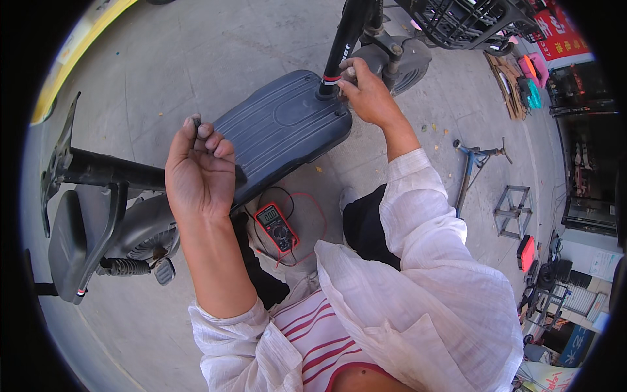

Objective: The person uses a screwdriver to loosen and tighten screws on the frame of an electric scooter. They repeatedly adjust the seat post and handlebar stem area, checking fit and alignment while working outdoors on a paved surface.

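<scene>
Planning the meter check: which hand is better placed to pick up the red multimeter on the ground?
Probably the left hand: it hovers nearer the multimeter, though pinching something small, while the right hand is busy at the scooter stem.

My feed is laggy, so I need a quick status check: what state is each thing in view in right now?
Left hand: raised, fingers curled on a small dark piece.
Right hand: gripping the base of the black stem.
Scooter footboard: bare, grey.
Multimeter: on the ground, screen lit, leads attached.
Front basket: contents cannot be told.
</scene>
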Demonstrator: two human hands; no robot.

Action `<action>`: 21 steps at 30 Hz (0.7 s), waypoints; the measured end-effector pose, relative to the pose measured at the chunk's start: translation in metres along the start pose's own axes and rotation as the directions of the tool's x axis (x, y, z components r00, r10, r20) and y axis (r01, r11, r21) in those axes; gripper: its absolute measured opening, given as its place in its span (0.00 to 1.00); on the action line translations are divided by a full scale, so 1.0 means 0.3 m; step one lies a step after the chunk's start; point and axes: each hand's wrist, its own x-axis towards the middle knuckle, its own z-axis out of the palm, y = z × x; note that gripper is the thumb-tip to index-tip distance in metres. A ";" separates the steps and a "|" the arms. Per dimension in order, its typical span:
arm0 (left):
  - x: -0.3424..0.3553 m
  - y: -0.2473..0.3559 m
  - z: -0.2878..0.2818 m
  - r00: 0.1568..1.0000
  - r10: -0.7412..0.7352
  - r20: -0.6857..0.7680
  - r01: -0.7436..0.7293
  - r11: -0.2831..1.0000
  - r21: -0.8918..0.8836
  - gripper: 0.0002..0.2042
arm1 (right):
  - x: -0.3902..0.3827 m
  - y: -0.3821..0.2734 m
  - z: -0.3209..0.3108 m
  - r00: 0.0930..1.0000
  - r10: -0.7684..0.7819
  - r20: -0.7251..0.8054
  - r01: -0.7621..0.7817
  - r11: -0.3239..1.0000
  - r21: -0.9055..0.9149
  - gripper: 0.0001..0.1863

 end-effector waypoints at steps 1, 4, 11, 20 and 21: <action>-0.002 0.002 -0.002 1.000 0.001 0.004 -0.001 1.000 -0.001 0.06 | 0.001 -0.006 -0.001 1.000 -0.001 -0.031 -0.001 0.999 -0.052 0.18; -0.005 0.009 -0.009 1.000 0.002 0.014 -0.002 1.000 -0.002 0.06 | 0.012 -0.015 0.000 0.990 -0.010 -0.139 -0.018 0.980 -0.199 0.19; -0.003 0.007 0.004 1.000 0.001 0.005 -0.002 1.000 0.026 0.06 | 0.022 -0.053 0.018 0.963 0.027 -0.267 -0.130 0.919 -0.373 0.22; -0.003 0.007 0.003 0.999 0.002 0.036 -0.003 1.000 0.013 0.05 | 0.036 -0.062 0.032 0.958 0.063 -0.281 -0.151 0.941 -0.302 0.22; -0.004 0.007 0.003 0.999 -0.004 0.033 0.003 1.000 0.007 0.06 | 0.033 -0.058 0.037 0.953 0.059 -0.296 -0.155 0.938 -0.309 0.22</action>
